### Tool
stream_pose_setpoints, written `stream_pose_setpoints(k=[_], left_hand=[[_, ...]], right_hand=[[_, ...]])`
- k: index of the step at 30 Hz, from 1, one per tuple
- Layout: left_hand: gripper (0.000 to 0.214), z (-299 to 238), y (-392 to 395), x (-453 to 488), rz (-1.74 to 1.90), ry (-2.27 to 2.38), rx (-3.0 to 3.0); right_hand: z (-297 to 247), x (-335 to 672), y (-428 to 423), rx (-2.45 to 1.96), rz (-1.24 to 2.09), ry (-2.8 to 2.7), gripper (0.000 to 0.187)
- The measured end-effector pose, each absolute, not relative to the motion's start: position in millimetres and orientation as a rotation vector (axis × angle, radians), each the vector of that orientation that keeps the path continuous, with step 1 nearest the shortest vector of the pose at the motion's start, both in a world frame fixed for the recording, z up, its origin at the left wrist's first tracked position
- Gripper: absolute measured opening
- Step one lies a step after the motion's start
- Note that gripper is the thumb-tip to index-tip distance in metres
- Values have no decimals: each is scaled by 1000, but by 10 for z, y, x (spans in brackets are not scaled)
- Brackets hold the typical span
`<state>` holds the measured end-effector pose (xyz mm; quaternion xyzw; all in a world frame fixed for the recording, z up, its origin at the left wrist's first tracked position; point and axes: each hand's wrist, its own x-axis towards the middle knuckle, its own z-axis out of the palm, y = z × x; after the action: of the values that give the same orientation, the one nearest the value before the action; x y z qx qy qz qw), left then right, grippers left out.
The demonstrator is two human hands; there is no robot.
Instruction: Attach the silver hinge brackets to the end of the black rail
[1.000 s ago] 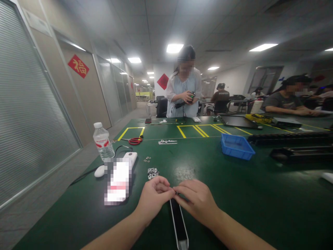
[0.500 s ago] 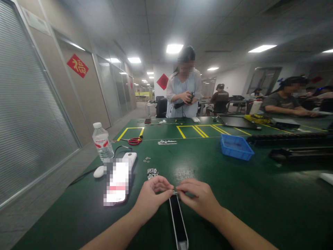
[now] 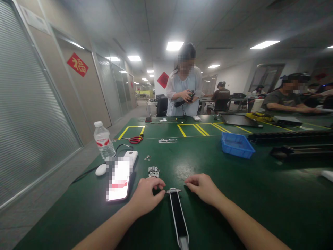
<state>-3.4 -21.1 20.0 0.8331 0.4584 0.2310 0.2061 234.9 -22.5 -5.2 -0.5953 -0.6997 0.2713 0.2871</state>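
Observation:
A long narrow bar (image 3: 179, 217) with a black face and pale metal edges lies on the green table, pointing away from me. Across its far end sits a thin metal pin (image 3: 173, 190), its ends sticking out on both sides. My left hand (image 3: 147, 196) is beside the pin's left end, thumb and forefinger slightly apart; whether the thumb touches the pin I cannot tell. To the right of the bar, my right hand (image 3: 201, 187) is off the pin with its fingertips pinched together; anything between them is hidden. Small metal brackets (image 3: 153, 171) lie just beyond my left hand.
Left of my hands are a lit phone (image 3: 118, 180), a white mouse-like object (image 3: 101, 169) and a water bottle (image 3: 104, 142). Farther off lie small washers (image 3: 147, 158), red-handled scissors (image 3: 135, 139), metal strips (image 3: 168, 141) and a blue tray (image 3: 237, 146). A person (image 3: 184, 83) stands across the table.
My hands have drawn apart from the bar's far end, the right one moving off to the right. The pin across the end is now uncovered.

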Motion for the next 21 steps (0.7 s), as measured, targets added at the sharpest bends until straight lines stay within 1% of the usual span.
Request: stream_pose_setpoints(k=[12,17,21], left_hand=[[11,190,-204,0,534,1247,2296],[8,155,-206,19,575,1255,2291],[6,133,-216,39,619,1258,2275]], right_hand=[[27,2205,-301,-1548,773,-1876,22],[26,2173,-309,-1540,770,-1873,21],[39,2154,-329,-1547,705,-1892,20]])
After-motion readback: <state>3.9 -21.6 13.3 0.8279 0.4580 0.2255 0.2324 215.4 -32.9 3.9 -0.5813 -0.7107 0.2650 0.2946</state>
